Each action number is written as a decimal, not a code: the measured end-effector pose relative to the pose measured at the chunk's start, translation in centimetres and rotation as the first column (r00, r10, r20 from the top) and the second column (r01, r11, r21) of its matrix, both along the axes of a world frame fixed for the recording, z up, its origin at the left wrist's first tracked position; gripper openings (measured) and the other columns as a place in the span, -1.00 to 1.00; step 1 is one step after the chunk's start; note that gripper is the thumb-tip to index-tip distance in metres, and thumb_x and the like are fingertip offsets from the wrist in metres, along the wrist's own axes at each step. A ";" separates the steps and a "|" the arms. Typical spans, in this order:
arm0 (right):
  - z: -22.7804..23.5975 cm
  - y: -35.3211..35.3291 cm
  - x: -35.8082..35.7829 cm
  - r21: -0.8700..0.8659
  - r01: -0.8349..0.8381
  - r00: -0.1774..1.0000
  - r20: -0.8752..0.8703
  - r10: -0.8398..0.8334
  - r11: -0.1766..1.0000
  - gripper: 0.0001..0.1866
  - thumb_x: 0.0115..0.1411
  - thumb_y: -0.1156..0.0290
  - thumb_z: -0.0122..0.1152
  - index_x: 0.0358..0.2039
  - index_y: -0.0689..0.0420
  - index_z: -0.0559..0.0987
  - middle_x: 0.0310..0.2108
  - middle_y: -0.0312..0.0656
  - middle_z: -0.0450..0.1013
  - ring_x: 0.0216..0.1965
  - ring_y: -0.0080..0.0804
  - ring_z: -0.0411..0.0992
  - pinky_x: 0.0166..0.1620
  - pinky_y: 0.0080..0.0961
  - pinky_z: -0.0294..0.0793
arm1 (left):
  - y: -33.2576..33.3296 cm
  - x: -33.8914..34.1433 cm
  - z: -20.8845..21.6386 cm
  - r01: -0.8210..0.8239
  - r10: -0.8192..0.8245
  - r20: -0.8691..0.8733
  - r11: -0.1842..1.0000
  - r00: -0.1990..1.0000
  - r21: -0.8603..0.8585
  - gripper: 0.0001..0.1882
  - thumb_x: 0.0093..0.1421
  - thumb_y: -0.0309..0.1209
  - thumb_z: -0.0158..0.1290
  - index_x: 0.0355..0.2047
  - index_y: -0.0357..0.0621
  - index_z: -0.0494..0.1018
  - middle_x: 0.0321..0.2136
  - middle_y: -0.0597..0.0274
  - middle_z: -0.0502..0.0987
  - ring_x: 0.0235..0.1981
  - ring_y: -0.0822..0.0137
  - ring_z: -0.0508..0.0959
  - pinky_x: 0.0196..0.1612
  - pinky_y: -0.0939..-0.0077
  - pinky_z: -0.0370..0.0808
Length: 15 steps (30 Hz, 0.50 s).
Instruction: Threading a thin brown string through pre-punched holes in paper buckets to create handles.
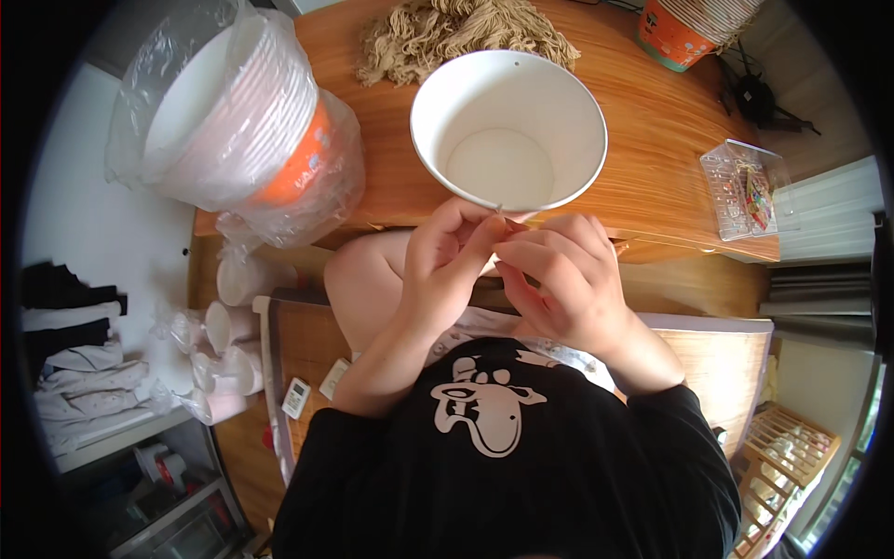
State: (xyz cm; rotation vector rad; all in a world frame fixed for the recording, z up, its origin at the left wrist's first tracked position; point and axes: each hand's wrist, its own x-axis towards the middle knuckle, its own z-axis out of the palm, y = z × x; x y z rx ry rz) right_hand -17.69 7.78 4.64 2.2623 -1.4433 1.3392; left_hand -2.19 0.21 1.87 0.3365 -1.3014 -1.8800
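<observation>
The white paper bucket stands upright on the table at upper centre of the frame, mouth open toward the viewer. It looks light, with thin, fairly stiff walls that would probably dent under a hard squeeze; its smooth coating may slide a little. The rolled rim seems the firmest place to take hold, and a small dark hole shows just below its far edge.

At the near rim, the left hand has thumb and forefinger pressed together at a thin tan strand, probably soft and limp, best pinched close to its tip. The right hand has its fingers curled close beside it; whether they pinch anything I cannot tell.

Inside the bucket only white wall and bottom show. At upper left, a clear plastic bag wraps a stack of nested buckets. At upper right stands another nested stack, orange-printed. A clear plastic box at right holds small colourful pieces. Behind the bucket lies a heap of tan cord.
</observation>
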 end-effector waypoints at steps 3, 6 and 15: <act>-2.2 0.9 0.7 -0.035 0.093 0.980 0.182 -0.085 0.995 -0.50 -0.08 0.52 0.47 -0.11 0.13 0.46 -0.28 -0.21 0.51 -0.37 -0.23 0.40 -0.31 -0.35 0.33 | 0.0 0.5 0.0 -0.065 0.065 0.093 0.998 0.994 0.001 -0.85 0.42 -0.48 -0.04 -0.13 -0.34 0.43 -0.21 0.08 0.62 -0.13 0.37 0.62 0.02 0.44 0.55; -4.3 0.8 1.5 0.029 0.166 0.946 0.277 -0.168 0.986 -0.44 -0.08 0.52 0.49 -0.07 0.17 0.42 -0.26 -0.16 0.49 -0.31 -0.16 0.42 -0.26 -0.26 0.36 | 0.6 0.3 0.9 -0.088 0.086 0.168 0.996 0.982 0.001 -0.85 0.41 -0.46 -0.02 -0.15 -0.33 0.44 -0.21 0.12 0.62 -0.08 0.39 0.58 0.05 0.44 0.49; -6.1 1.1 2.1 0.130 -0.225 0.521 0.853 0.007 0.966 -0.60 0.07 0.62 0.33 -0.14 0.17 0.34 -0.29 -0.14 0.49 -0.23 -0.21 0.48 -0.08 -0.36 0.42 | 0.2 1.3 -0.9 -0.115 0.189 0.299 0.962 0.936 -0.248 -0.85 0.40 -0.48 0.00 -0.13 -0.32 0.46 -0.10 0.00 0.61 -0.02 0.33 0.56 0.15 0.46 0.40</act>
